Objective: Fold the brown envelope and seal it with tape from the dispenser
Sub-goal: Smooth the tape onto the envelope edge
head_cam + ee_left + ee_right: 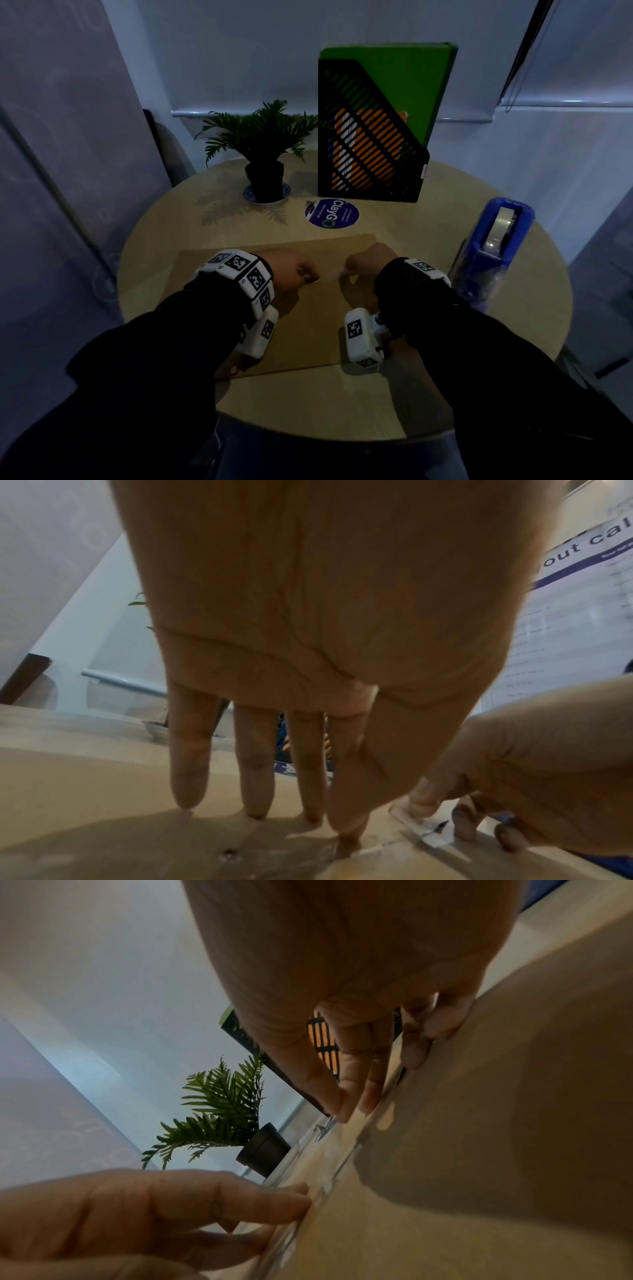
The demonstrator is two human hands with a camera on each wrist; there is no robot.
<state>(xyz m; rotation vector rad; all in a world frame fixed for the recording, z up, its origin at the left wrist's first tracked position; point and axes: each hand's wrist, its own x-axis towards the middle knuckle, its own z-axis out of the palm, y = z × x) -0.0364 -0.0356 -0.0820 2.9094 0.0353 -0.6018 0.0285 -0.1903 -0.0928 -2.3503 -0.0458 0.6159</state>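
Tape [329,277], a clear strip, spans the gap between both hands, its long axis running left to right across the brown envelope [308,308]. The left hand [286,270] presses one end down with straight fingers; the right hand [368,262] pinches the other end. The envelope lies flat beneath both hands, long axis also left-right. The blue dispenser [493,246] stands beyond the right hand's outer side.

brown envelope [308,318]; blue dispenser [493,246], clear tape; green folder [421,85] in black slotted rack, orange/white behind; black sleeves; black-white wrist markers.
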